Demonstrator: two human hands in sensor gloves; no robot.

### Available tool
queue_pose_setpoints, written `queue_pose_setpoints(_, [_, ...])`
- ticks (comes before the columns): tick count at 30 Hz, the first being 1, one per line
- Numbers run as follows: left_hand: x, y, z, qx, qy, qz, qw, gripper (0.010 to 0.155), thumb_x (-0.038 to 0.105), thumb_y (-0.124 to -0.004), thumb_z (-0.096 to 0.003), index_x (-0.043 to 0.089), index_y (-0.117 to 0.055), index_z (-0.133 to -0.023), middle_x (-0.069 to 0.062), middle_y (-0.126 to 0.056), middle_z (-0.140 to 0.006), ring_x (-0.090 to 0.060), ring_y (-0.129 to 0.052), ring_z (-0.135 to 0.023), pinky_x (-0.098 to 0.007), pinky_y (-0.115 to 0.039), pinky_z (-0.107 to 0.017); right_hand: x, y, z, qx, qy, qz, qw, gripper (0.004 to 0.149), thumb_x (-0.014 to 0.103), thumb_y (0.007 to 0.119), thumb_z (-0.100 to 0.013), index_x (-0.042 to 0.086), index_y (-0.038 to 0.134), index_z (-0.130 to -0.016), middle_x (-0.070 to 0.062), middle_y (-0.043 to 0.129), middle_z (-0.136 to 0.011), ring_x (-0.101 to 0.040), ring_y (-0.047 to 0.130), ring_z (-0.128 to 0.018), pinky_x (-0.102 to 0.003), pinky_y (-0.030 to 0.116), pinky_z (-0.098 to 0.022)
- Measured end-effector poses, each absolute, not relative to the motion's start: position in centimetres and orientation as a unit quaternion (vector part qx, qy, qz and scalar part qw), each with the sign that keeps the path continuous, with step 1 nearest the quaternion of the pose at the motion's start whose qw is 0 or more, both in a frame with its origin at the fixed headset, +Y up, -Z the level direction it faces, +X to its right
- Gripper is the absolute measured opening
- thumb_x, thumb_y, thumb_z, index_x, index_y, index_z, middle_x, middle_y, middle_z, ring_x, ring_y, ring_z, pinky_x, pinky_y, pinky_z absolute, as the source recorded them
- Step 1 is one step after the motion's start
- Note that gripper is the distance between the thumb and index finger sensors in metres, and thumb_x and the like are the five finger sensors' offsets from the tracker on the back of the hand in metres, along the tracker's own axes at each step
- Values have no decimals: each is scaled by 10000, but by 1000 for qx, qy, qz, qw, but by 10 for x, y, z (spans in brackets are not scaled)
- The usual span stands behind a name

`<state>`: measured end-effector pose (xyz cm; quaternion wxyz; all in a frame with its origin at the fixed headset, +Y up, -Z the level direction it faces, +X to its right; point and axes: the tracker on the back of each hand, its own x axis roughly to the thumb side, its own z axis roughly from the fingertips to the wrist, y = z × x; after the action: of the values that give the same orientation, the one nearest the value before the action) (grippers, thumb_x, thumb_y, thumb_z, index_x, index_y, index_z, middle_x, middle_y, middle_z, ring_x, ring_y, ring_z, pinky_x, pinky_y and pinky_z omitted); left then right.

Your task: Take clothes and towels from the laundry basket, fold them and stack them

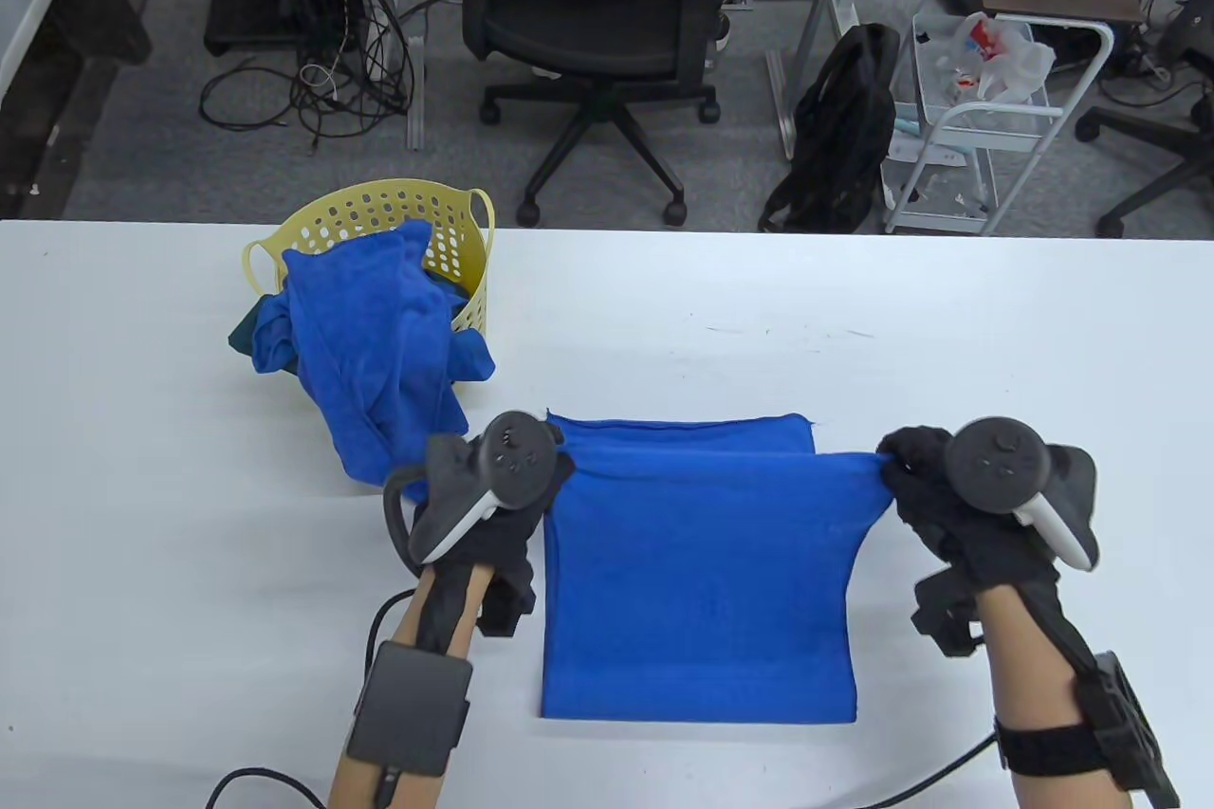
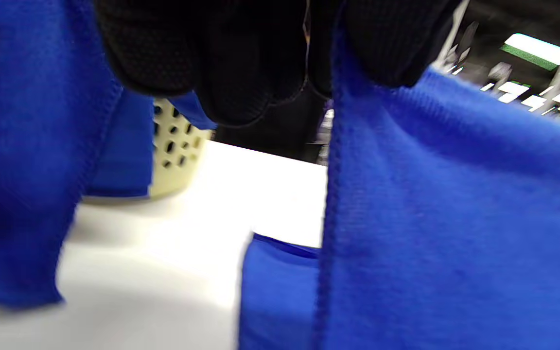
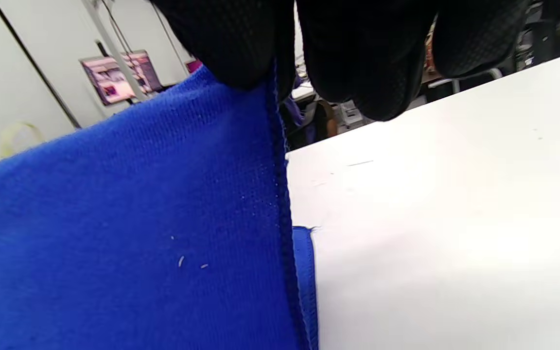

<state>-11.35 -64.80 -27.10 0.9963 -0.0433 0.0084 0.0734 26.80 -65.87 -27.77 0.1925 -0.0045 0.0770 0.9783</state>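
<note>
A blue towel [image 1: 702,581] lies on the white table [image 1: 142,515] near the front edge, its near part flat and its far part lifted. My left hand [image 1: 517,491] pinches the towel's lifted left corner, and my right hand [image 1: 915,477] pinches its lifted right corner. Both hold the edge stretched above the table. The towel fills the left wrist view [image 2: 445,218] and the right wrist view [image 3: 129,233] under my gloved fingers [image 3: 358,58]. A yellow laundry basket [image 1: 417,230] stands at the back left with more blue cloth [image 1: 370,344] spilling over its front.
The spilled blue cloth reaches down the table close to my left hand. Beyond the table's far edge stand an office chair [image 1: 597,3], a black backpack [image 1: 839,136] and a white cart [image 1: 986,107]. Cables trail from both wrists.
</note>
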Motion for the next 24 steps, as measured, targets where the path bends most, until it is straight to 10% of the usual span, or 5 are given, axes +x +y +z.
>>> queue_pose_setpoints(11, [-106,-744,-350,-87,98,6,991,476,450,-746,-576,290,-767,-1023,-101,-856,-1073,-266,-997,-856,-475,-855,-643,238,-740,-357,-61,87,986,130,401,198,719,-614,62,742,-990,-296,634,-1112,-527,718,-930,-726,594,-652])
queue_pose_setpoints(24, [-113,-763,-359,-118,98,-58,986,677,530,-793,-522,243,-667,-1122,-96,-855,-1073,-244,-1010,-834,-459,-861,-639,227,-763,-367,-69,111,988,79,619,296,801,-581,68,584,-1114,-292,580,-1139,-514,721,-925,-704,619,-646])
